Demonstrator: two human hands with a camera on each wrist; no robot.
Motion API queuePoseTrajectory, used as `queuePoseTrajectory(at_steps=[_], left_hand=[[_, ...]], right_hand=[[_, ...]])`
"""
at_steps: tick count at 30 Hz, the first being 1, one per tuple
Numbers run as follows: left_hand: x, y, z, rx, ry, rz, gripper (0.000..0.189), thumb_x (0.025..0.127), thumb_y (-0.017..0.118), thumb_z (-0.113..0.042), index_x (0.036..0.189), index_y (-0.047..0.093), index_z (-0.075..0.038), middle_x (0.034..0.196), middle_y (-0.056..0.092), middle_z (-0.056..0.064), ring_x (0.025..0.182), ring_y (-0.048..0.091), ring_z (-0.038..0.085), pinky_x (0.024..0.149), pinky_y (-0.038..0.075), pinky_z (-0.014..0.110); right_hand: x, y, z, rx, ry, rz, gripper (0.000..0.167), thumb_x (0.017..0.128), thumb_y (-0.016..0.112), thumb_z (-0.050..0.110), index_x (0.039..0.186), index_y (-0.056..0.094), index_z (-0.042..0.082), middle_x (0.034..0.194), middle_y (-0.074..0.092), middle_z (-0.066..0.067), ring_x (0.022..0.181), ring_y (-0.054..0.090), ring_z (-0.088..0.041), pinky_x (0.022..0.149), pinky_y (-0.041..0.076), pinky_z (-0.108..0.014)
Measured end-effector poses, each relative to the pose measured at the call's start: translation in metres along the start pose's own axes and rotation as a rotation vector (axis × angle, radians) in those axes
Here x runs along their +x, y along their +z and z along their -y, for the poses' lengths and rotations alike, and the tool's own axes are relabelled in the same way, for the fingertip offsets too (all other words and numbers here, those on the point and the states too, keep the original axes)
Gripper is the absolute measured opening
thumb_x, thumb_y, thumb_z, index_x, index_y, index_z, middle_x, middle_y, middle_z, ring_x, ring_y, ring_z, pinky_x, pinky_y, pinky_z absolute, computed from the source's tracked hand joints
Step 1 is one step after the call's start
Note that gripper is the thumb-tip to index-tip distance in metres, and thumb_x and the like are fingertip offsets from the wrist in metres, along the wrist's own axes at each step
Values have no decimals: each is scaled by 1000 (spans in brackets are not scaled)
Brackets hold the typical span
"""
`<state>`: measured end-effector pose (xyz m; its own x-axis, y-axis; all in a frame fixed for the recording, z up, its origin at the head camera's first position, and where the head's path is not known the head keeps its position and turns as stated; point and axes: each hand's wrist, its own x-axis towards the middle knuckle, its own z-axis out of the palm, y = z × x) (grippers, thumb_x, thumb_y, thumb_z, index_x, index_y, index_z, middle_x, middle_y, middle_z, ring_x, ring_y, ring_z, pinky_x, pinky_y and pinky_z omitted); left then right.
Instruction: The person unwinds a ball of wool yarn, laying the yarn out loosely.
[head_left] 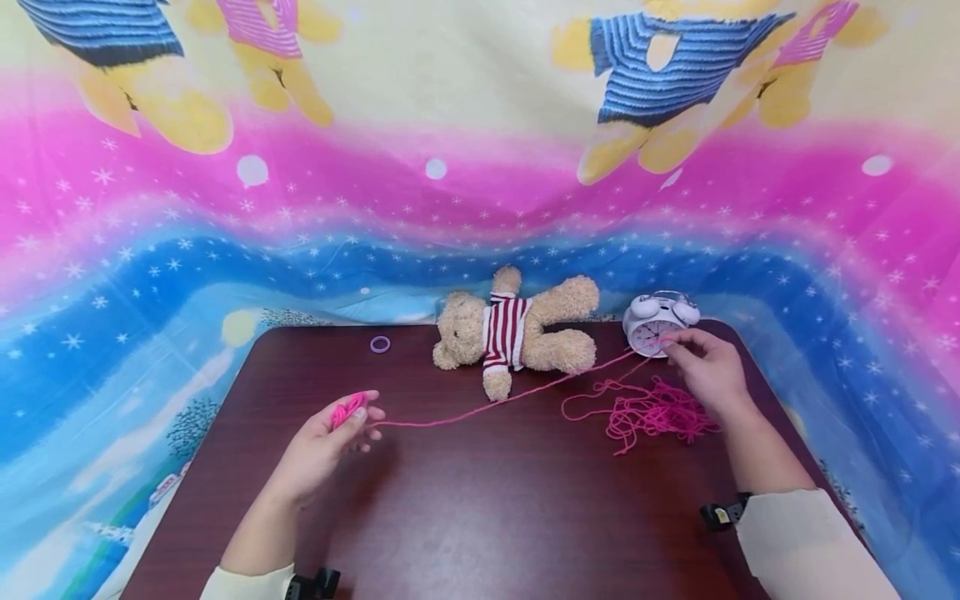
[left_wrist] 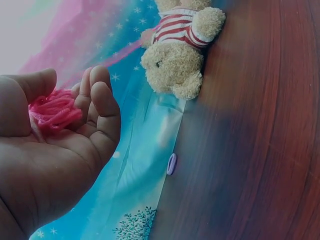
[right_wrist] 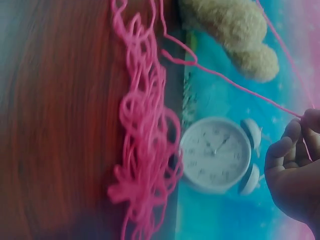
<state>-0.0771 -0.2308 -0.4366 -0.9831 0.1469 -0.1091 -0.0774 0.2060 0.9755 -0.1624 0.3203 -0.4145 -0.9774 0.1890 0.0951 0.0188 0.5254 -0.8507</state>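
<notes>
My left hand (head_left: 327,446) holds a small bundle of pink yarn (left_wrist: 54,111) between thumb and curled fingers, above the left part of the table. From that bundle a single strand (head_left: 480,410) runs across, in front of the teddy bear, to my right hand (head_left: 708,371). Thumb and fingertips of the right hand pinch the strand in front of the white alarm clock (right_wrist: 215,152). A second length hangs from the pinch toward a loose, tangled heap of pink yarn (head_left: 660,410), which lies on the table by the right hand.
A teddy bear (head_left: 506,329) in a red-and-white striped shirt lies on its side at the table's back edge. A purple ring (head_left: 380,344) lies at the back left. Behind the brown table (head_left: 480,517) hangs a printed cloth (head_left: 480,192).
</notes>
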Motion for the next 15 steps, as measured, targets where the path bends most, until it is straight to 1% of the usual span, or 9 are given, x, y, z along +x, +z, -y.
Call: queuePoseTrajectory(at_steps=[2, 4, 5, 6, 9, 12, 15], left_hand=[[0, -1, 1, -10, -3, -4, 46, 110, 54, -30, 149, 50, -7, 126, 66, 21, 106, 67, 40, 86, 58, 38], [-1, -3, 1, -18, -3, -11, 45, 110, 53, -30, 148, 50, -6, 126, 66, 20, 106, 67, 39, 86, 58, 38], [-1, -4, 1, -19, -2, -14, 45, 110, 53, -30, 148, 50, -6, 126, 66, 20, 106, 68, 37, 86, 58, 38], [-1, -5, 2, -23, 1, -15, 45, 110, 53, -30, 148, 50, -5, 124, 67, 17, 105, 69, 35, 86, 59, 38], [-1, -8, 4, -25, 5, -20, 44, 110, 54, -28, 147, 50, -4, 120, 69, 9, 104, 70, 31, 87, 59, 38], [-2, -10, 6, -16, 1, -27, 44, 109, 55, -28, 146, 50, -4, 118, 70, 4, 103, 70, 27, 85, 59, 37], [-2, -11, 7, -7, -2, -33, 44, 109, 56, -28, 146, 51, -4, 118, 69, 4, 101, 70, 23, 84, 58, 35]], right_hand=[[1, -7, -6, -11, 21, -12, 39, 102, 67, 39, 119, 69, 4, 87, 65, -3, 76, 60, -17, 59, 51, -26], [2, -14, -12, -12, 41, -21, 41, 101, 67, 41, 120, 68, 4, 88, 66, -2, 77, 61, -17, 61, 52, -25], [2, -17, -15, -9, 48, -27, 42, 101, 67, 41, 120, 68, 4, 88, 67, -2, 77, 62, -15, 62, 52, -25], [3, -20, -19, 2, 53, -32, 41, 101, 68, 40, 120, 68, 3, 88, 67, -1, 76, 62, -14, 62, 52, -24], [5, -30, -29, 41, 50, -47, 33, 101, 69, 34, 117, 70, 4, 84, 68, 4, 73, 62, -9, 62, 53, -22], [6, -39, -37, 43, 51, -67, 27, 100, 70, 32, 113, 70, 8, 81, 68, 7, 72, 64, -8, 62, 54, -22], [6, -47, -44, 48, 71, -81, 25, 100, 70, 32, 112, 72, 10, 81, 68, 7, 73, 65, -9, 63, 55, -22]])
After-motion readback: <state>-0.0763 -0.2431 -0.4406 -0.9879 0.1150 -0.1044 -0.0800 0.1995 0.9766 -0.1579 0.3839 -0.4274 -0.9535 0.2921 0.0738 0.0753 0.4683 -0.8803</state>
